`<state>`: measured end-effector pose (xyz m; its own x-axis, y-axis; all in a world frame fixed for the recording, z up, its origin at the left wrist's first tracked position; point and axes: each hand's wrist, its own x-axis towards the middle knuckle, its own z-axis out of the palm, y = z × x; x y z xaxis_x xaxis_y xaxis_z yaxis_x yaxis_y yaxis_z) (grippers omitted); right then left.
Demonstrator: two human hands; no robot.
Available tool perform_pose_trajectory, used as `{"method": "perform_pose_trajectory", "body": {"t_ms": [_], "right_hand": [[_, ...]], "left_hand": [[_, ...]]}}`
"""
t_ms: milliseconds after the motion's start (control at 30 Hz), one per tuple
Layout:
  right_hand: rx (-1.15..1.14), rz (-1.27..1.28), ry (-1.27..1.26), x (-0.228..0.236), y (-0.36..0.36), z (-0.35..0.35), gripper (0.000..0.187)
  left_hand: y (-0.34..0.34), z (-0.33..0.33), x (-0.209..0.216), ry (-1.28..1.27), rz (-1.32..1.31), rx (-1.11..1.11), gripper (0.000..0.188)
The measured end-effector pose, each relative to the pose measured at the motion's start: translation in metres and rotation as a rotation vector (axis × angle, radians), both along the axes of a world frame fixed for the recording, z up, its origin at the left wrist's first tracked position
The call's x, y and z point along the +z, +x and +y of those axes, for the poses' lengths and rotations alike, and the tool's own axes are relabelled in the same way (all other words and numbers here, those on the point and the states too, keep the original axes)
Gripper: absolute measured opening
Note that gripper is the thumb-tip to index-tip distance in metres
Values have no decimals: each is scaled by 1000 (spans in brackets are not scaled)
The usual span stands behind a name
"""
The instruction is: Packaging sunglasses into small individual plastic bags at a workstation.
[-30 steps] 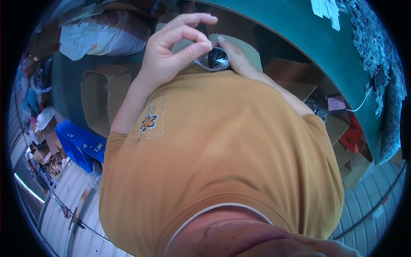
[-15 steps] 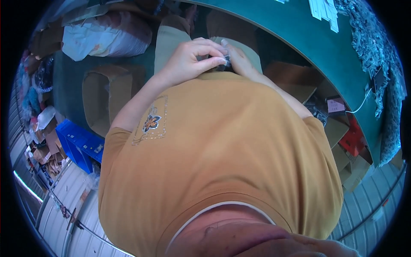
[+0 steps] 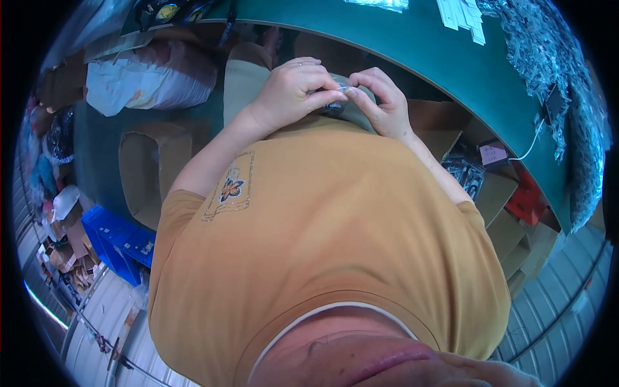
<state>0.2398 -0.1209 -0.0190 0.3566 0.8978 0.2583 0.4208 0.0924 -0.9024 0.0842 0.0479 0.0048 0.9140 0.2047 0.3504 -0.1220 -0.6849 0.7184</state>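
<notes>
In front of my belly, both hands pinch a small clear plastic bag point(image 3: 333, 104) by its upper edge. Something dark shows in or behind the film; its kind is too small to make out. My left hand point(image 3: 298, 89) is closed, thumb and forefinger pressed on the bag's left side. From the other side my right hand point(image 3: 385, 106) grips the edge between thumb and bent forefinger. The fingertips of the two hands nearly meet, and the bag hangs just below them over my lap.
A green table point(image 3: 425, 55) curves ahead, bearing a heap of clear plastic packets point(image 3: 548, 71) and white strips point(image 3: 461, 19). Cardboard boxes point(image 3: 503, 200) stand at right, with a pink-labelled dark box point(image 3: 493, 153). At left are a white bag point(image 3: 151, 77), an open carton point(image 3: 145, 168) and a blue bin point(image 3: 116, 238).
My right hand has turned and risen outward from beside the bag to pinch its edge. The left hand stays closed on it, slightly shifted. The whole view has moved a little.
</notes>
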Motion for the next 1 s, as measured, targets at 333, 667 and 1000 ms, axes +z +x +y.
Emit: {"method": "perform_pose_trajectory", "body": {"t_ms": [333, 667, 1000], "right_hand": [[-71, 60, -73, 7, -7, 6, 11], [-75, 502, -55, -27, -17, 4, 18], [-1, 881, -94, -16, -18, 10, 23]], "left_hand": [[-8, 16, 10, -74, 232, -42, 18], [-27, 24, 10, -152, 282, -124, 22], [-29, 18, -12, -498, 244, 69, 14]]}}
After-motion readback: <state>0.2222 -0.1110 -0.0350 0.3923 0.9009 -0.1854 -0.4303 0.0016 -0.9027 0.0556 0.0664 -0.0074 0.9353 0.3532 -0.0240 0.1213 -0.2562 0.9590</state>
